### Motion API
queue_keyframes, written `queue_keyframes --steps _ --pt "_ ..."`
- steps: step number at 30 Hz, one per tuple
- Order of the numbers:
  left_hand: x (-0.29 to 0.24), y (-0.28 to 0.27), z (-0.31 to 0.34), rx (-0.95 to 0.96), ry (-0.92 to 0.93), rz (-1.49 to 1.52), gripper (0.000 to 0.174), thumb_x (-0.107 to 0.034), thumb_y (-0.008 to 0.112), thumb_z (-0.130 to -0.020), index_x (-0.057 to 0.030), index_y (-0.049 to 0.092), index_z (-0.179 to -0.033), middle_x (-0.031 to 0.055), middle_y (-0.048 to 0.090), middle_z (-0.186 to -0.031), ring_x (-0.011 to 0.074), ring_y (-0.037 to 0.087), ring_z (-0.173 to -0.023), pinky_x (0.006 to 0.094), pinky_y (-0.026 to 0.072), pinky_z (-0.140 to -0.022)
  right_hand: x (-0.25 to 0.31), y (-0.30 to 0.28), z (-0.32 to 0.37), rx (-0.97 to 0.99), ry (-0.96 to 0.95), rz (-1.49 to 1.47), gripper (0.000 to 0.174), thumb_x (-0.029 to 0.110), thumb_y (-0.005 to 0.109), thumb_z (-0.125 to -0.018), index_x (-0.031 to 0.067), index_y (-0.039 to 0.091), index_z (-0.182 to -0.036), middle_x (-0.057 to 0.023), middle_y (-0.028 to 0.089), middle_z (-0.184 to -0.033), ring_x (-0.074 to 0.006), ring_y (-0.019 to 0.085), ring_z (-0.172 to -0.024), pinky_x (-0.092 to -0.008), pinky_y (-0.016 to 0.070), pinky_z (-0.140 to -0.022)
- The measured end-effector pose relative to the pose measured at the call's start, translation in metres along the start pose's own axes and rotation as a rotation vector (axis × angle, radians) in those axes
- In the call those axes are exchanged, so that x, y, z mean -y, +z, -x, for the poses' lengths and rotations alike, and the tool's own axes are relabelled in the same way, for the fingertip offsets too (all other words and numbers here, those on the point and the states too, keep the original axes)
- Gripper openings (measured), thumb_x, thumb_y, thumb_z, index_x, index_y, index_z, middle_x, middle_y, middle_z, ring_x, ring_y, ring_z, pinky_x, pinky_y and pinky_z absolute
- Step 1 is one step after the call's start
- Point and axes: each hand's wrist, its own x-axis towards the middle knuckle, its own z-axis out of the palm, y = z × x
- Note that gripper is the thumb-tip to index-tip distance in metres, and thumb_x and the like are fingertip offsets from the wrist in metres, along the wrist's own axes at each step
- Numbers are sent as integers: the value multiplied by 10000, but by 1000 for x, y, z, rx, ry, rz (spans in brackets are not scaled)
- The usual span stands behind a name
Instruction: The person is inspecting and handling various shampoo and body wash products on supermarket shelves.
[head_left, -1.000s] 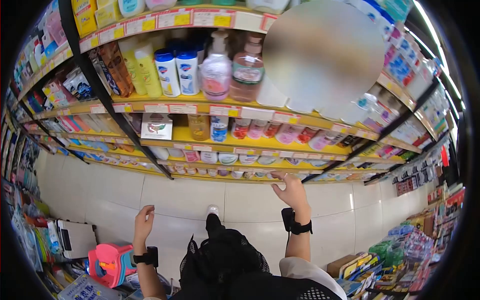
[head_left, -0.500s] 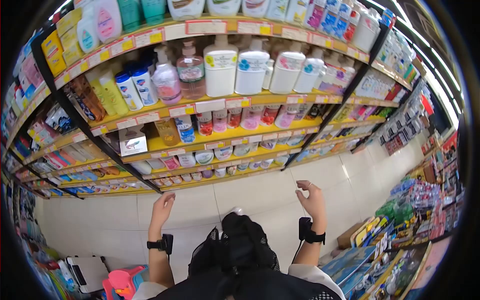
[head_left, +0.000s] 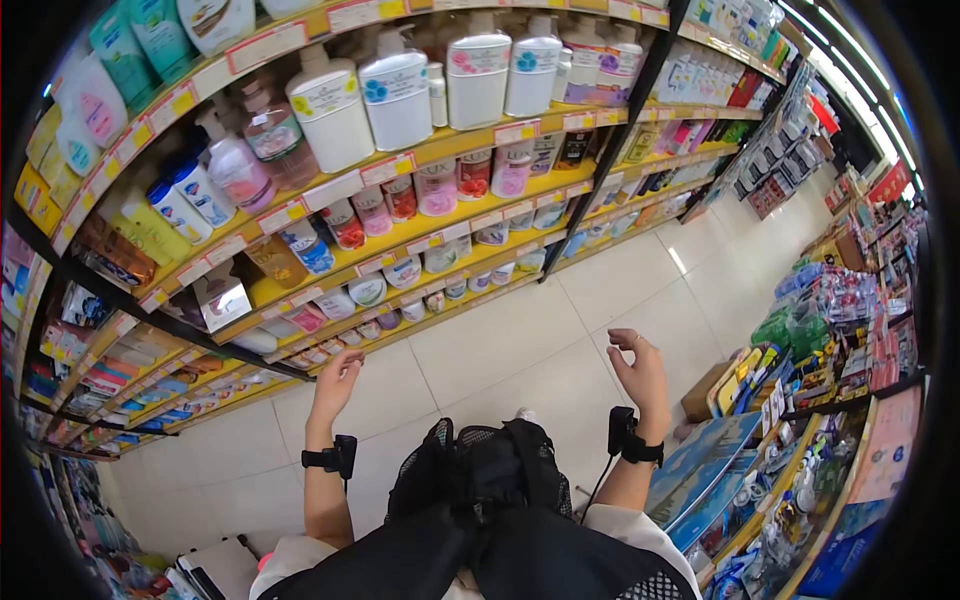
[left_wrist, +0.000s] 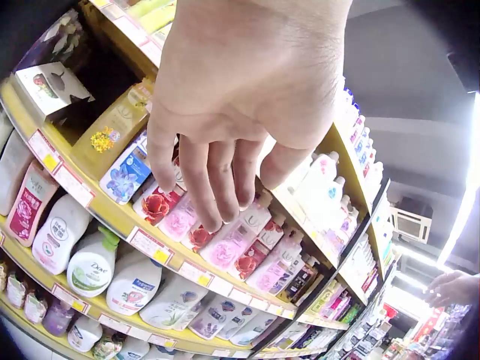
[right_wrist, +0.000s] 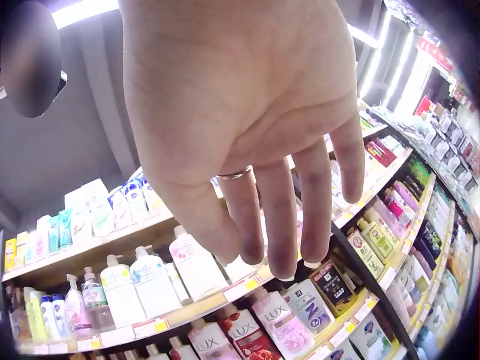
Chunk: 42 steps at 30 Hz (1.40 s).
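Note:
My left hand [head_left: 336, 388] hangs in the air over the aisle floor, holding nothing, its fingers loosely bent. Farther right, my right hand [head_left: 640, 376] hangs in the same way, also holding nothing, with a ring on one finger. Both wear black wrist straps. Nearest to the hands is a yellow-edged shelf unit [head_left: 440, 150] of bottles. White pump bottles [head_left: 332, 112] stand on an upper shelf, and LUX bottles [head_left: 437, 187] in pink and red line the one below. In the left wrist view, the left fingers overlap the LUX bottles [left_wrist: 225, 244].
Pale floor tiles [head_left: 480, 350] run along the aisle. On the right, a display [head_left: 790, 480] of packaged goods borders it. A black mesh bag [head_left: 480, 465] is in front of the body. A white box-like item [head_left: 222, 570] stands at lower left.
The head view has turned, so the shelves slant more and the right display shows more. The left hand has come forward. A large blurred oval at upper right is gone. Both hands stay without any item.

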Motion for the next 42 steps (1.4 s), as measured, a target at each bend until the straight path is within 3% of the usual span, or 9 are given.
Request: queue_keyframes --steps 6,16,26,30,32,36,40,42 --pt "-9 29 -16 26 41 44 209 -119 489 -832 -16 546 -1005 91 607 -952 173 573 -886 286 428 -788 -27 -20 -14 -3 -9 -19 228 38 577 -730 24 580 -958 -126 631 -845 -204 615 -768 -286 465 -675" --pt "-87 123 -43 114 81 35 203 -116 488 -836 -21 539 -1009 88 602 -954 183 565 -912 293 419 -807 -104 -73 -20 -15 92 -66 211 51 572 -741 21 577 -950 -138 623 -866 -239 601 -777 -322 461 -692" --pt "-134 205 -67 188 148 -102 217 -142 489 -838 -44 540 -1025 90 598 -974 199 564 -930 303 430 -800 -185 -120 -30 -64 68 -58 205 27 556 -747 -5 576 -948 -138 627 -833 -195 617 -759 -290 468 -690" --pt "-156 236 -66 197 121 -62 213 -144 490 -836 -55 542 -1022 88 600 -970 204 570 -929 311 443 -790 -208 -136 -39 -8 178 29 205 46 555 -754 10 578 -954 -127 628 -825 -188 620 -744 -287 469 -660" --pt "-165 241 -64 221 173 -118 211 -142 493 -834 -58 543 -1022 87 600 -967 201 569 -935 309 445 -791 -220 -136 -47 22 128 -2 206 52 555 -756 9 577 -957 -128 628 -827 -188 620 -745 -281 467 -655" --pt "-157 237 -57 179 87 -53 204 -121 487 -840 -33 543 -1015 71 600 -956 167 564 -915 299 425 -811 -222 -123 -68 84 103 -33 220 48 550 -760 12 573 -976 -128 628 -839 -182 618 -752 -272 467 -664" --pt "-132 227 -52 113 42 47 206 -113 480 -844 -15 543 -1014 79 598 -966 164 564 -922 295 433 -804 -237 -77 -86 195 59 -389 214 64 556 -765 0 578 -968 -115 631 -880 -177 610 -785 -272 463 -683" --pt "-134 222 -56 91 28 101 212 -118 484 -841 -7 548 -1009 90 600 -966 166 566 -925 293 439 -794 -230 -61 -90 263 124 -428 226 77 552 -772 5 578 -984 -102 632 -875 -168 606 -784 -266 460 -692"
